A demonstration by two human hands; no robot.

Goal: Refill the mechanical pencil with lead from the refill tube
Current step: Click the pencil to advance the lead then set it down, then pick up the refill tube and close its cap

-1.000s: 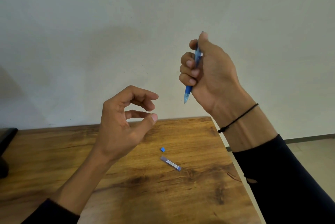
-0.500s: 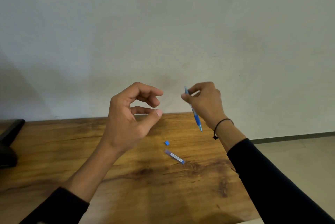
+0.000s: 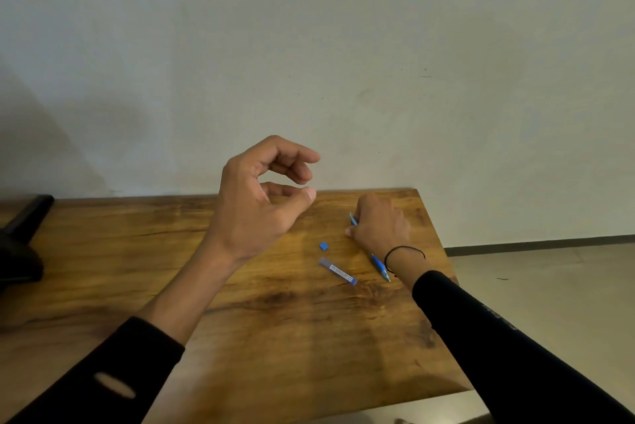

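My right hand [image 3: 381, 224] is down on the wooden table [image 3: 275, 337] near its far right corner, closed over the blue mechanical pencil [image 3: 378, 264]. The pencil lies low along the tabletop, its tip pointing toward me past my wrist. The clear lead refill tube [image 3: 337, 271] with a blue end lies flat just left of the pencil. A small blue cap [image 3: 323, 245] sits beside it, a little farther away. My left hand [image 3: 254, 204] hovers above the table, left of these things, fingers curled and thumb apart, with nothing visible in it.
A black object [image 3: 20, 245] stands at the table's left edge. The table's right edge drops to a pale floor [image 3: 549, 303]. A plain wall rises directly behind the table.
My right hand has dropped from chest height to the tabletop, bringing the pencil from upright to lying almost flat. My left hand has kept its curled pose and barely shifted.
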